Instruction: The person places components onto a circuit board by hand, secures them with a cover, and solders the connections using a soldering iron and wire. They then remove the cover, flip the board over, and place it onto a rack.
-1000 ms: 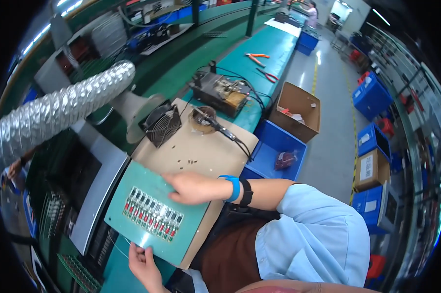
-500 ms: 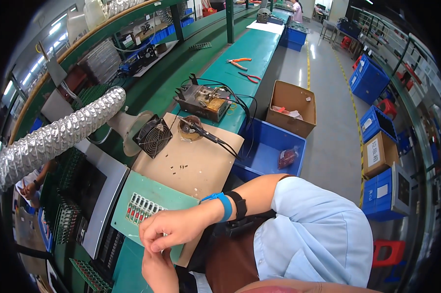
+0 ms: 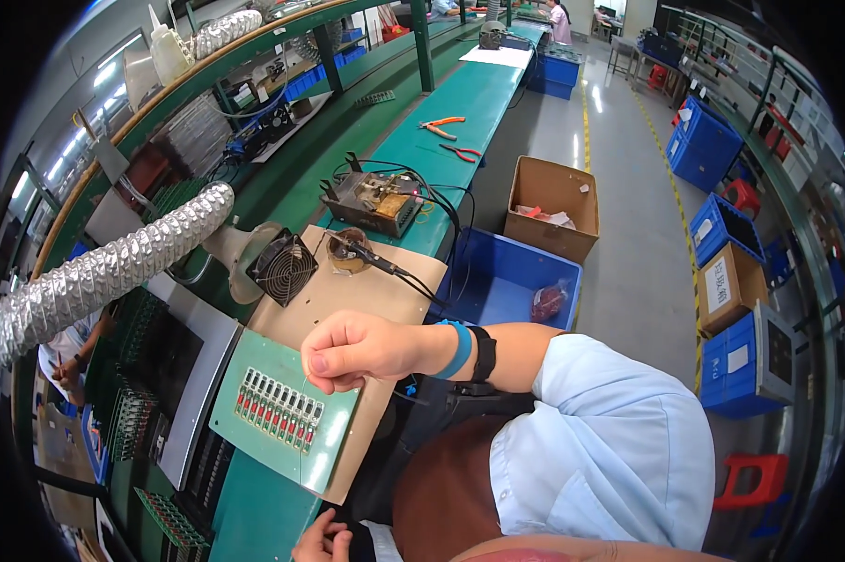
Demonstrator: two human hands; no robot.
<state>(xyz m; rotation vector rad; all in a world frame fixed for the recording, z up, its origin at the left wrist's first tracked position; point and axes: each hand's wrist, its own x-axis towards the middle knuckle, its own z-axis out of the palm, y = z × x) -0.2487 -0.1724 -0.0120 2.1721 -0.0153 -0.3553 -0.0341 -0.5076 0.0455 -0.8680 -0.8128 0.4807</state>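
Observation:
My right hand [image 3: 359, 352] is closed in a pinch above the upper right corner of a green board [image 3: 343, 412]. A thin wire [image 3: 302, 450] runs down from its fingertips across the board. On that board lies a panel of small circuit boards [image 3: 277, 410] in a row, carrying red and dark parts. My left hand [image 3: 323, 541] is at the lower edge, just below the board, its fingers curled. Whether the wire reaches into the left fingers is hidden.
Brown cardboard [image 3: 404, 269] lies beneath, bearing a black fan [image 3: 285, 269] and a soldering iron [image 3: 385, 264]. Behind stand a soldering unit [image 3: 374, 199], orange pliers [image 3: 441, 126] and red pliers [image 3: 462, 152]. A blue bin [image 3: 507, 253] and a carton [image 3: 553, 201] stand right. A silver duct [image 3: 113, 267] crosses left.
My hands were together over the board's lower part. The right has moved up and away, the left down toward the lower edge, uncovering the circuit board panel. The view has shifted slightly.

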